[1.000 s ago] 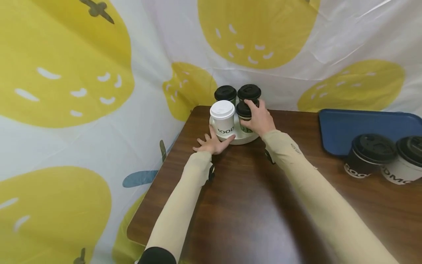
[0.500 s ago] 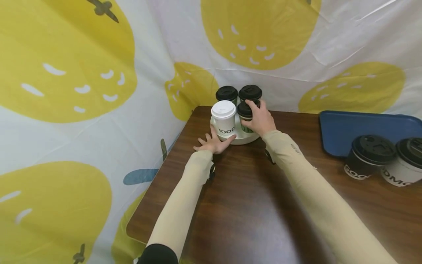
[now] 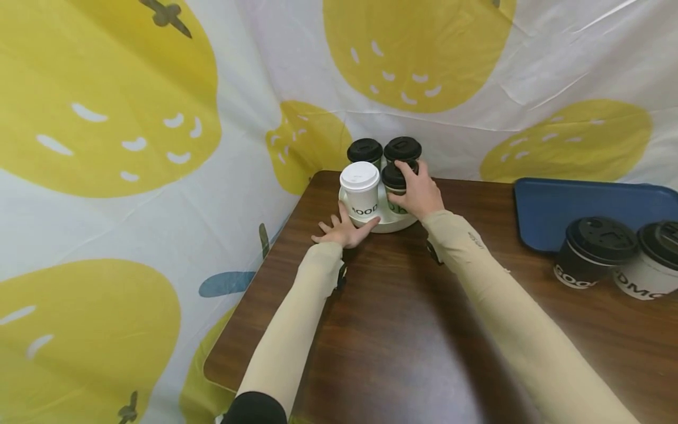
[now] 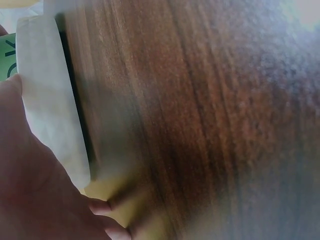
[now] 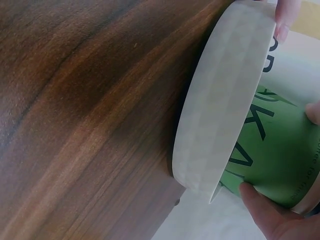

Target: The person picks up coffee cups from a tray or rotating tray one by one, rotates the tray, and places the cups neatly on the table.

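Observation:
A round white tray (image 3: 391, 225) with faceted sides stands at the table's back left corner and bears several lidded paper coffee cups. My right hand (image 3: 421, 194) grips the green cup (image 5: 285, 145) at the tray's front right, thumb and fingers spread around it and up to its black lid. Beside it is a white cup (image 3: 364, 201) with a white lid. My left hand (image 3: 344, 231) has its fingers spread at the tray's front left, the thumb along the rim (image 4: 47, 90). Two black-lidded cups, one at back left (image 3: 364, 151) and one at back right (image 3: 402, 148), are partly hidden.
On the right a blue tray (image 3: 540, 206) lies on the brown table (image 3: 392, 330). A black cup (image 3: 574, 268) and a white cup (image 3: 641, 282), both black-lidded, stand at its near edge. A fruit-patterned curtain (image 3: 249, 65) hangs behind and to the left.
The view shifts very slightly. Both hands and the cups keep their places on the white tray.

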Motion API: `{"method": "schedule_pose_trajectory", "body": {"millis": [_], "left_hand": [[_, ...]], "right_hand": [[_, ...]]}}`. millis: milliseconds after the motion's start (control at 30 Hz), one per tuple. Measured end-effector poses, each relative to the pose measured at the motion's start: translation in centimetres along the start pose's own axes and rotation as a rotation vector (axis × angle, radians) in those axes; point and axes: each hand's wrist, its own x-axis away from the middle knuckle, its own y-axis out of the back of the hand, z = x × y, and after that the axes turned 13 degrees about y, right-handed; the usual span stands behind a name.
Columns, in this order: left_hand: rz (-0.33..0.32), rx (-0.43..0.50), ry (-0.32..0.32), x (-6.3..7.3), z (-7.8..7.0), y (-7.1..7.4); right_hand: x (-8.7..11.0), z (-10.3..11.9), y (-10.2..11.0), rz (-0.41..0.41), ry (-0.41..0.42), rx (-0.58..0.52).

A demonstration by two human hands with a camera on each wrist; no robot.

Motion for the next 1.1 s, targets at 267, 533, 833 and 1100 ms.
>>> {"method": "schedule_pose_trajectory", "body": {"millis": [267,533,833,1100], "left_hand": [[-0.001,-0.005,0.005,-0.3,0.1,0.0],[-0.011,-0.004,0.003,0.6,0.1,0.2],[-0.014,-0.01,0.002,0.6,-0.1,0.2],[0.005,0.005,0.004,0.2,0.2,0.1]], "right_hand": [[0.0,0.0,-0.1,0.007,0.004,0.01],[0.2,0.1,-0.4,-0.03,0.013,0.028],[0.4,-0.1,-0.4,-0.057,0.022,0.075],[0.2,-0.2,-0.7,-0.046,0.005,0.053]]}}
